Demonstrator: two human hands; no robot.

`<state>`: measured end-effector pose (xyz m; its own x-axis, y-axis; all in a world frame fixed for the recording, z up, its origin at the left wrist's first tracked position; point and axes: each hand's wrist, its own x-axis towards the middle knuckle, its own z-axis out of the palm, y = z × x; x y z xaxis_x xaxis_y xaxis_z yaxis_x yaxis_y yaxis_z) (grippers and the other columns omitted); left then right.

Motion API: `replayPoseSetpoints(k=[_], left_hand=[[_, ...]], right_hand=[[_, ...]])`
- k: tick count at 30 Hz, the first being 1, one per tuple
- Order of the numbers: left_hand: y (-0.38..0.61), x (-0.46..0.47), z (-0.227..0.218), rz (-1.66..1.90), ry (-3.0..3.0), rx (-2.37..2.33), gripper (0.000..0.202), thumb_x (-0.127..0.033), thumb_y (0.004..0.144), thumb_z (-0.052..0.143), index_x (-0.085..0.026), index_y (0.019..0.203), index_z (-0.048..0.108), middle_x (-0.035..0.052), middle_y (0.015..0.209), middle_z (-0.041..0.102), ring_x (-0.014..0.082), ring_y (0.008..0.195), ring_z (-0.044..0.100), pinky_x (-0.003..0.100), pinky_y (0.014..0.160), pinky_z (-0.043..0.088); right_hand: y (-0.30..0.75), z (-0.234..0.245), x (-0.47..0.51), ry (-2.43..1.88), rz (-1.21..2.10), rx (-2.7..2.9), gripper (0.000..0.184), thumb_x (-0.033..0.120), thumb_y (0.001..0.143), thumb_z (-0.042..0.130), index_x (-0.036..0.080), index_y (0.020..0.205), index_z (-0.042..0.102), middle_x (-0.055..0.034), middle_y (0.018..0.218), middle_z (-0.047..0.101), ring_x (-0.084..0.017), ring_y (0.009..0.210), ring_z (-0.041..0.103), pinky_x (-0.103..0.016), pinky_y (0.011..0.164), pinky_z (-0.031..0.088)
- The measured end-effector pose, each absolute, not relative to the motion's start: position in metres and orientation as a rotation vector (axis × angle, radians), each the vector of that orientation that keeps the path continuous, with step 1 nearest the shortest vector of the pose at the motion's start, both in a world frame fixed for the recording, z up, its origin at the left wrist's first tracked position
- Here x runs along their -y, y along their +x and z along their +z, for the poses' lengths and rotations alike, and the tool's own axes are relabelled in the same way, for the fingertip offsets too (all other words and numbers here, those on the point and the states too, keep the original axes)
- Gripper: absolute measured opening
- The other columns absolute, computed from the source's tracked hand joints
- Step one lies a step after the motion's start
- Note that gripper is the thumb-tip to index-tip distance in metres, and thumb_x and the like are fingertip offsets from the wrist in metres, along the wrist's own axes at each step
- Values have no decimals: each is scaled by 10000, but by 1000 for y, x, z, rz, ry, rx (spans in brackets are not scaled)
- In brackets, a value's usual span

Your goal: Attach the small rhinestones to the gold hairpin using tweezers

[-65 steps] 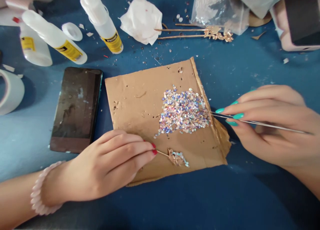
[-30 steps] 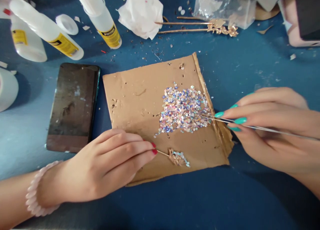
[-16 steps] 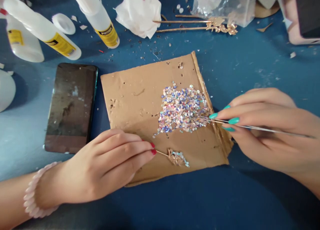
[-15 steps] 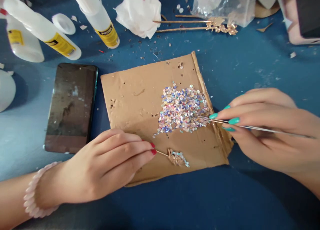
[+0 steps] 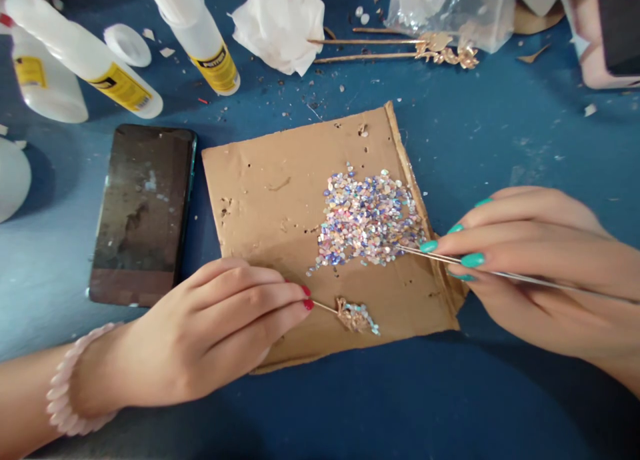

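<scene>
Between thumb and fingers, my left hand (image 5: 220, 327) pinches the thin stem of a gold-coloured hairpin (image 5: 351, 315). Its ornate head, edged with small pale-blue stones, rests over the lower part of a cardboard sheet (image 5: 270, 207). My right hand (image 5: 530, 260) is closed on metal tweezers (image 5: 505, 273). Their tips touch the lower right of a pile of small multicoloured stone chips (image 5: 367, 217) on the cardboard. Whether a chip is between the tips is too small to tell.
A dark phone (image 5: 143, 213) lies left of the cardboard. Glue bottles (image 5: 215, 53) with yellow labels, crumpled white tissue (image 5: 280, 23), two more gold hairpins (image 5: 440, 50) and a clear plastic bag (image 5: 453, 10) are at the back. Another phone (image 5: 623, 30) is at the far right.
My right hand has moved slightly down, and the tweezer tips have shifted a little lower in the pile. My left hand and the hairpin have stayed in place.
</scene>
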<state>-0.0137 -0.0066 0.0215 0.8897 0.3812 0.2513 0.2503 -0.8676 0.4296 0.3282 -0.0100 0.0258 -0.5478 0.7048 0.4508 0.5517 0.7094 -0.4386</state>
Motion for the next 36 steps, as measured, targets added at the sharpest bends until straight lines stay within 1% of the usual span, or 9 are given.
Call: replayPoseSetpoints(k=[4, 9, 12, 15, 18, 21, 25, 30, 36], left_hand=[[-14, 7, 21, 456, 2660, -451, 277, -81, 1039, 463, -49, 1222, 669, 107, 1161, 724, 226, 1118, 625, 363, 968, 482], [-15, 7, 21, 446, 2645, -450, 277, -79, 1035, 477, -40, 1240, 660, 116, 1177, 719, 240, 1139, 613, 378, 981, 473], [-15, 7, 21, 449, 2649, -453, 275, -87, 1037, 482, -46, 1245, 658, 110, 1173, 722, 239, 1136, 616, 379, 985, 476], [-15, 7, 21, 442, 2646, -447, 277, -84, 1040, 477, -48, 1249, 655, 107, 1178, 722, 236, 1141, 610, 376, 992, 475], [-15, 7, 21, 444, 2650, -450, 274, -86, 1040, 480, -49, 1245, 657, 107, 1177, 726, 236, 1136, 614, 377, 981, 478], [-15, 7, 21, 451, 2658, -455, 272, -97, 1042, 483, -56, 1243, 661, 105, 1174, 732, 232, 1128, 631, 374, 972, 489], [-14, 6, 22, 460, 2676, -466, 270, -104, 1044, 479, -74, 1232, 670, 96, 1153, 745, 222, 1108, 659, 364, 959, 510], [-14, 6, 21, 465, 2690, -458, 277, -106, 1050, 460, -75, 1219, 677, 92, 1137, 742, 217, 1106, 652, 354, 952, 512], [-14, 6, 22, 453, 2676, -450, 279, -93, 1048, 461, -64, 1231, 668, 99, 1150, 735, 222, 1123, 634, 360, 970, 501]], right_hand=[[329, 25, 11, -864, 313, 2311, 273, -14, 817, 702, 189, 989, 640, -72, 899, 780, -199, 877, 719, -400, 809, 589], [327, 24, 9, -883, 317, 2289, 276, -39, 803, 702, 174, 956, 616, -81, 895, 775, -179, 883, 703, -361, 818, 579], [327, 25, 10, -947, 355, 2265, 284, -44, 809, 694, 190, 947, 608, -73, 890, 776, -177, 875, 704, -352, 799, 584], [328, 26, 10, -984, 368, 2265, 289, -15, 820, 687, 227, 962, 619, -47, 897, 781, -191, 860, 719, -368, 767, 598], [329, 25, 9, -959, 378, 2276, 301, -12, 795, 701, 235, 952, 630, -37, 882, 783, -196, 835, 731, -362, 738, 605], [329, 24, 10, -941, 362, 2256, 324, -47, 778, 703, 214, 954, 625, -49, 882, 779, -185, 840, 720, -350, 751, 596], [328, 23, 12, -977, 366, 2259, 355, -62, 784, 690, 232, 974, 627, -39, 917, 781, -188, 870, 718, -364, 766, 594], [327, 22, 12, -970, 360, 2243, 328, -46, 791, 694, 218, 972, 622, -40, 924, 776, -183, 879, 708, -370, 788, 590], [327, 25, 17, -1066, 332, 2260, 317, -56, 798, 701, 211, 955, 633, -30, 942, 775, -162, 925, 715, -319, 839, 598]])
